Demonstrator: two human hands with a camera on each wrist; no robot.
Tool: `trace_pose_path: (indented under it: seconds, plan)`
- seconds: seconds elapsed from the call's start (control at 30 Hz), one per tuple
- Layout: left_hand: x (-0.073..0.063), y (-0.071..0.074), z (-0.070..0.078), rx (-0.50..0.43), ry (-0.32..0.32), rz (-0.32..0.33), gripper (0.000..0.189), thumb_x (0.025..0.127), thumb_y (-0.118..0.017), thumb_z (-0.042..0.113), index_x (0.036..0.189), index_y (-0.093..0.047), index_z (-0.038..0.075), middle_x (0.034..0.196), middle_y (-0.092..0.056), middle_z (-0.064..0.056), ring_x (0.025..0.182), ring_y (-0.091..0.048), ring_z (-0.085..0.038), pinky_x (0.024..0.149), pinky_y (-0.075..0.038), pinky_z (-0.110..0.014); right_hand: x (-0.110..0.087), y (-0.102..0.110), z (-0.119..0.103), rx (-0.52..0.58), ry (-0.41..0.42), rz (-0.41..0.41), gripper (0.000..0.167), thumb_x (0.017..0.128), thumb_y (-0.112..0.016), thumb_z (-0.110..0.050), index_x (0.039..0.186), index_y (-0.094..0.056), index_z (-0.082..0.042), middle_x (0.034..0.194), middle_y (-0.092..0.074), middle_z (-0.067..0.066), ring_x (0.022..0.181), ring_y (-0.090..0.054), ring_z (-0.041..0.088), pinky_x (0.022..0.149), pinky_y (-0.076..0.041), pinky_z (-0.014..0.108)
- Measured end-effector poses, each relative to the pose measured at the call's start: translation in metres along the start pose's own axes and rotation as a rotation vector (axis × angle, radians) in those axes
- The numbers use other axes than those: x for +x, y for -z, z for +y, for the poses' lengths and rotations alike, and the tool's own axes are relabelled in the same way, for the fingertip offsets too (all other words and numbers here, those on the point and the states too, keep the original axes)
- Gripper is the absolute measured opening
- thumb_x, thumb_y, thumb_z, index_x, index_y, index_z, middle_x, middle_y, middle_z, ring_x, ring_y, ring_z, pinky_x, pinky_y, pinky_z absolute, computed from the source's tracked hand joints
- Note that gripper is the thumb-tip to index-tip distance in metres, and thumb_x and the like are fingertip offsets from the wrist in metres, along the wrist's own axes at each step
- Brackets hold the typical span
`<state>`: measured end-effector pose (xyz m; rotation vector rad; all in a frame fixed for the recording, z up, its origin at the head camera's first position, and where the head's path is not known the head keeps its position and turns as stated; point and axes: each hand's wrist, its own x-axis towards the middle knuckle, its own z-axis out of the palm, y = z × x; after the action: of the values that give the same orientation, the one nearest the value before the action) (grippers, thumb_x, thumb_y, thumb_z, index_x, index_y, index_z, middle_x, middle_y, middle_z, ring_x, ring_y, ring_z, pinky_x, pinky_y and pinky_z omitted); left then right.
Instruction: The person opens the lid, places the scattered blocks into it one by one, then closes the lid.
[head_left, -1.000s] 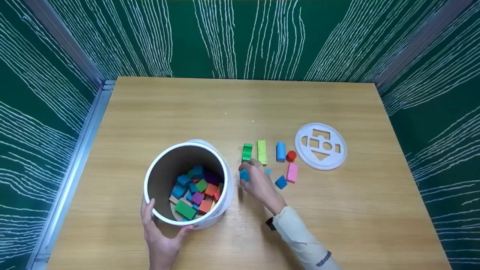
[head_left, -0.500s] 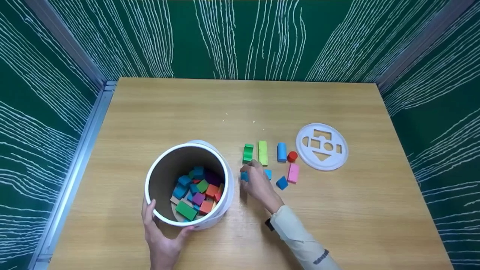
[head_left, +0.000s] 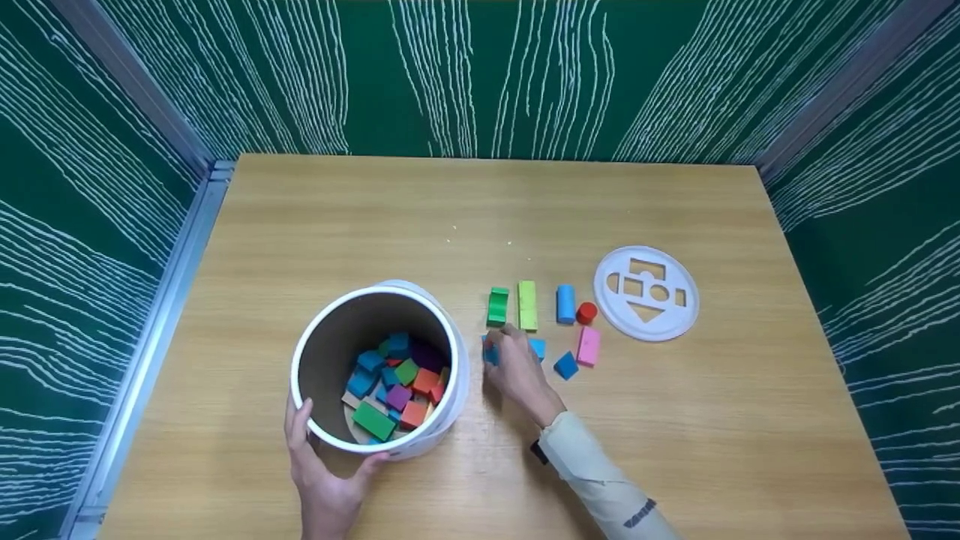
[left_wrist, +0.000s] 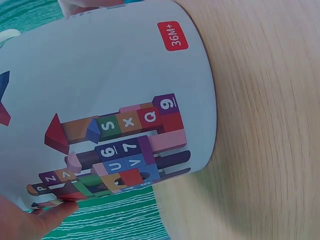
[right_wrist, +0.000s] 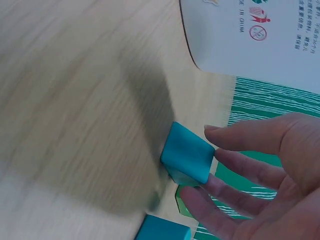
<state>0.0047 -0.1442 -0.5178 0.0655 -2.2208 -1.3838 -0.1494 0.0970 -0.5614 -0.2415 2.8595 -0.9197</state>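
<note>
A white round bucket holds several coloured blocks. My left hand grips its near left side, thumb and fingers spread around the wall; the left wrist view shows part of that hand against the printed side. Right of the bucket, my right hand is at a blue block on the table. Its fingertips lie right at the block's edge, with the thumb apart from it. Another blue block lies beside the hand. A green arched block sits just beyond the fingers.
Further right lie a lime block, a blue cylinder, a red cylinder, a pink block and a blue triangular block. A white lid with shaped holes lies flat beyond them. Green walls border the wooden table.
My right hand has shifted slightly at the blue block, uncovering more of the other blue block beside it. My left hand stays on the bucket.
</note>
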Motion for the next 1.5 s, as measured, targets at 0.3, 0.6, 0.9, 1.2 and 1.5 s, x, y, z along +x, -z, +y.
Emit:
trace_pose_path:
  seconds: [0.3,0.6,0.9,1.2,1.5]
  plan:
    - [-0.001,-0.001,-0.005,-0.009,-0.055,0.012,0.102,0.066,-0.087,0.027,0.144,-0.026,0.003,0.154,-0.018,-0.012,0.139,-0.021,-0.026,0.11,-0.026,-0.023,-0.003,-0.008,0.006,-0.01,-0.002,-0.022,0.02,0.079,-0.069,0.002,0.098,-0.07,-0.004,0.095,-0.054,0.012,0.085,-0.054,0.024,0.074,-0.056,0.036]
    - [-0.002,-0.003,-0.004,-0.001,-0.034,0.007,0.1,0.067,-0.086,0.025,0.144,-0.026,0.004,0.155,-0.017,-0.011,0.14,-0.02,-0.023,0.11,-0.026,-0.021,-0.003,-0.01,0.009,0.085,-0.099,-0.057,0.02,0.079,-0.076,-0.008,0.097,-0.068,-0.004,0.099,-0.052,0.012,0.086,-0.054,0.025,0.079,-0.056,0.038]
    - [-0.002,-0.002,-0.001,0.024,0.031,-0.013,0.102,0.066,-0.087,0.019,0.145,-0.024,0.005,0.156,-0.015,-0.005,0.14,-0.019,-0.025,0.113,-0.026,-0.031,-0.002,-0.01,0.008,0.086,-0.175,-0.047,0.025,0.077,-0.075,-0.007,0.1,-0.067,-0.002,0.097,-0.053,0.012,0.086,-0.054,0.024,0.08,-0.056,0.038]
    - [-0.002,-0.002,-0.001,0.011,0.007,-0.001,0.105,0.062,-0.089,0.016,0.145,-0.025,0.006,0.155,-0.016,-0.012,0.139,-0.021,-0.03,0.111,-0.026,-0.026,-0.005,-0.011,0.012,0.099,-0.096,0.028,0.022,0.068,-0.072,0.003,0.089,-0.066,0.004,0.085,-0.058,0.012,0.075,-0.055,0.021,0.066,-0.054,0.031]
    - [-0.004,-0.003,-0.001,0.038,0.052,0.0,0.104,0.063,-0.088,0.017,0.145,-0.025,0.005,0.156,-0.015,-0.008,0.141,-0.018,-0.028,0.113,-0.025,-0.033,-0.002,-0.008,0.009,0.155,-0.166,-0.044,0.025,0.07,-0.074,0.001,0.093,-0.064,0.002,0.082,-0.059,0.01,0.074,-0.057,0.022,0.062,-0.053,0.028]
